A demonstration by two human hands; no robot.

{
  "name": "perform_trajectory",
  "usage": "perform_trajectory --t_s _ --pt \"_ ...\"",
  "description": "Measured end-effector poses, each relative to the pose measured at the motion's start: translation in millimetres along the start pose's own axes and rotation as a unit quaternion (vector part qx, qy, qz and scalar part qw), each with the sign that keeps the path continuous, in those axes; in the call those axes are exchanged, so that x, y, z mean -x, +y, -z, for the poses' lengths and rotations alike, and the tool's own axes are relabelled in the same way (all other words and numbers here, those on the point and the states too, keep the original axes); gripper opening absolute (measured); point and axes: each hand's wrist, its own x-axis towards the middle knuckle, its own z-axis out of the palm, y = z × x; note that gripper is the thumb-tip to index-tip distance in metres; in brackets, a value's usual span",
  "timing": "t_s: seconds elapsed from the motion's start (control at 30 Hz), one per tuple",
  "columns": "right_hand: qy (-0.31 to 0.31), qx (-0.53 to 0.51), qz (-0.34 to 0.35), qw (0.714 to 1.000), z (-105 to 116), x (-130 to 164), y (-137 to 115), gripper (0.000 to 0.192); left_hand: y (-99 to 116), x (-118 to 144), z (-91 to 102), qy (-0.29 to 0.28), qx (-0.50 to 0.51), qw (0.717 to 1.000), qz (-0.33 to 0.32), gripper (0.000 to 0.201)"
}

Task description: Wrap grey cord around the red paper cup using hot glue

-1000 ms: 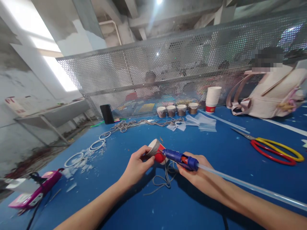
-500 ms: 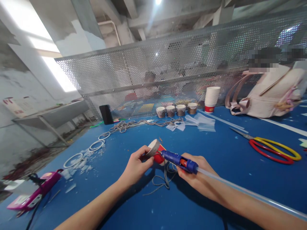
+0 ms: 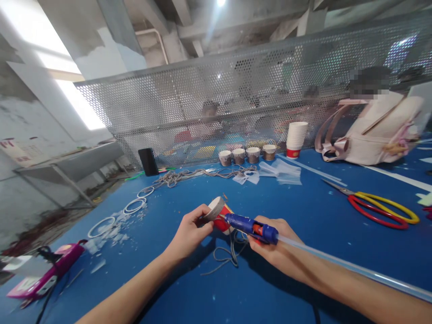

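Observation:
In the head view my left hand grips a small red and white paper cup, tilted with its mouth to the upper left. Grey cord is wound around the cup near its rim. My right hand is closed on a blue glue gun, whose nozzle meets the cup's side just below the cord. A long clear glue stick runs out of the gun's back over my right forearm. Loose grey cord trails on the table under the cup.
Several cord-wrapped cups, a cup stack and a pink backpack stand at the back. Scissors lie right. White rings, a purple power strip and a black phone are left. Tangled cord lies behind my hands.
The camera view has shifted slightly. The glue gun's nozzle sits a little lower and further left along the cup; both hands keep their hold.

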Motion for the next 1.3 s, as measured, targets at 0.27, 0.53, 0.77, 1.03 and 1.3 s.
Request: perform_trajectory --t_s 0.27,0.53,0.77,1.03,1.3 --pt "0.003 -0.018 -0.023 1.0 0.9 -1.0 2.0 0.012 -4.0 -1.1 3.2 -0.004 -0.028 0.999 -0.019 0.003" --pt "-0.003 -0.049 -0.049 0.998 2.2 -3.2 6.6 0.012 0.2 -1.3 2.8 0.007 -0.047 0.998 -0.028 0.004" --pt "-0.009 -0.062 -0.06 0.996 4.9 -4.4 6.0 0.01 -5.6 -2.0 6.9 0.012 -0.05 0.999 -0.004 0.007" --pt "-0.003 -0.059 -0.064 0.996 6.0 -7.3 4.2 0.013 -3.3 -1.1 6.4 0.015 -0.05 0.999 0.006 0.003" --pt "-0.015 -0.109 -0.087 0.99 7.3 -6.5 0.9 0.013 -4.9 -1.3 8.0 0.027 -0.007 0.999 0.02 0.003"
